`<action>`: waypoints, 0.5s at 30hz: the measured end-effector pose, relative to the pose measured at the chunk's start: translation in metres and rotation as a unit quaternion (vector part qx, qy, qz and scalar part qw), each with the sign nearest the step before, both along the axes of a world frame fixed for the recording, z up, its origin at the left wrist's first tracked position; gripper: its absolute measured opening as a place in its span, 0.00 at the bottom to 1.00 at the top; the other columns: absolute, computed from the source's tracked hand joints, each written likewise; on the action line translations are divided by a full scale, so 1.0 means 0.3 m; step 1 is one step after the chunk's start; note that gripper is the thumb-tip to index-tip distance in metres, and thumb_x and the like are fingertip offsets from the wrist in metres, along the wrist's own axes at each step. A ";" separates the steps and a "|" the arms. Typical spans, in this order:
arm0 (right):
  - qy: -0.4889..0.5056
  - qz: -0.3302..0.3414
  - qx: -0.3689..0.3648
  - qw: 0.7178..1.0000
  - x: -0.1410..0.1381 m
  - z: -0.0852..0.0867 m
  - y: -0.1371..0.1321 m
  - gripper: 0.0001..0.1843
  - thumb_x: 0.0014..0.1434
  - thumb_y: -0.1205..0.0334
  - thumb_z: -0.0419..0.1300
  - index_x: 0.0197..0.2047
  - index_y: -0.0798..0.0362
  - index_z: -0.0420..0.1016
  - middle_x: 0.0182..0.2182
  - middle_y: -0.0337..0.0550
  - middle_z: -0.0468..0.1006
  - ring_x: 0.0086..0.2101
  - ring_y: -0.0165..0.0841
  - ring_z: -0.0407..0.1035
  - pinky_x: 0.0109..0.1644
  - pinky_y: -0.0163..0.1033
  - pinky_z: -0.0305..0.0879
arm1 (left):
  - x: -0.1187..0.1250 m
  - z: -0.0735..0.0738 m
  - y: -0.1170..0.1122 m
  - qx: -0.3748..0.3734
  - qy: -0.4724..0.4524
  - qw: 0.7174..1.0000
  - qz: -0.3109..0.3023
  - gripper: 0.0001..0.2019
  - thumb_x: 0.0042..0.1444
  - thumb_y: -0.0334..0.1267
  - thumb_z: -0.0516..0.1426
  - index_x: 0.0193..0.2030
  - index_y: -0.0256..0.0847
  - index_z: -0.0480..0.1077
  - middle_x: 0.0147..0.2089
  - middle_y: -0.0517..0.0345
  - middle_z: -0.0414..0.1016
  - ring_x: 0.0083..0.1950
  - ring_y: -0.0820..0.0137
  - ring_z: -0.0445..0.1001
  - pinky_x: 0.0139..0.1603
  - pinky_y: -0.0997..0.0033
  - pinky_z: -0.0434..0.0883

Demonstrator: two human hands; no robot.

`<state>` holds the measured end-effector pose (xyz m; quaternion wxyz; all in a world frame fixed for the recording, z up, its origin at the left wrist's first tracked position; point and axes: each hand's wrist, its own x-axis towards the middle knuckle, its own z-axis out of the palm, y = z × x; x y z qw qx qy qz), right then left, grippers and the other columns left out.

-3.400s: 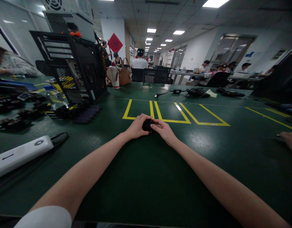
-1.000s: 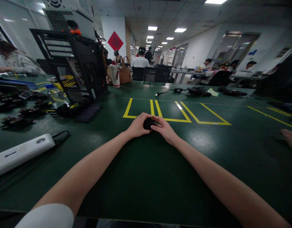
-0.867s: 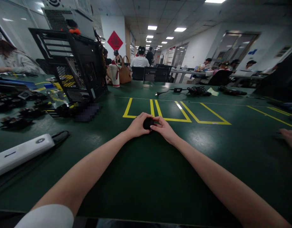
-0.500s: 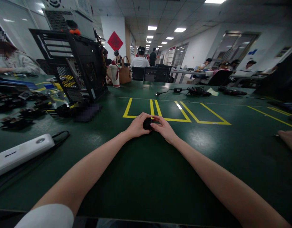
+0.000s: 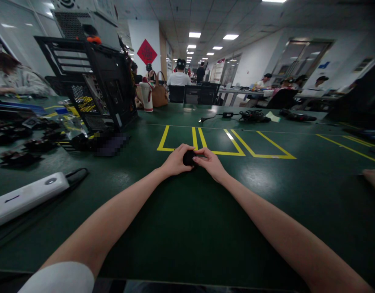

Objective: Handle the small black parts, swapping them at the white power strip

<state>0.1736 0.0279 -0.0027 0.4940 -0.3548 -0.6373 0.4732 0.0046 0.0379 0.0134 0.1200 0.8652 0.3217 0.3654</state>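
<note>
Both my hands meet on the green table [image 5: 187, 228], just in front of the yellow taped boxes [image 5: 206, 142]. My left hand [image 5: 175, 160] and my right hand [image 5: 210, 162] are wrapped from either side round a small black rounded object [image 5: 188, 157]. Fingers of both hands curl over it, so most of it is hidden. Both forearms lie stretched out over the table.
An open black computer case [image 5: 99, 87] stands at the left, with several small black parts [image 5: 19, 150] beside it. A white power strip [image 5: 25, 197] lies near left. Cables and an adapter [image 5: 248, 117] lie farther back. Another person's hand [image 5: 373, 179] rests at the right edge.
My hands stay closed on the black object in the same spot. The view has shifted slightly. The other person's hand at the right edge has drawn back a little.
</note>
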 end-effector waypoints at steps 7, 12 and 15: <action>-0.030 0.022 -0.015 0.999 0.011 0.011 -0.003 0.17 0.47 0.60 0.60 0.42 0.50 0.65 0.43 0.42 0.69 0.42 0.34 0.67 0.49 0.47 0.63 | -0.002 0.009 -0.009 -0.014 -0.001 1.000 -0.005 0.27 0.40 0.32 0.60 0.49 0.43 0.57 0.46 0.55 0.62 0.47 0.64 0.65 0.46 0.61 0.65; -0.011 0.050 0.024 0.998 0.014 0.006 -0.007 0.18 0.44 0.64 0.62 0.40 0.49 0.64 0.43 0.38 0.67 0.45 0.32 0.65 0.53 0.45 0.60 | 0.000 0.007 -0.007 -0.021 -0.008 1.000 0.000 0.27 0.40 0.32 0.60 0.49 0.43 0.57 0.46 0.55 0.62 0.48 0.63 0.65 0.46 0.60 0.65; -0.002 0.034 0.009 0.999 0.007 0.005 -0.008 0.14 0.46 0.62 0.61 0.38 0.50 0.64 0.41 0.38 0.67 0.42 0.31 0.67 0.51 0.45 0.62 | 0.001 0.003 -0.004 -0.025 -0.009 1.000 0.003 0.27 0.39 0.32 0.60 0.49 0.43 0.57 0.46 0.55 0.62 0.47 0.63 0.65 0.45 0.61 0.65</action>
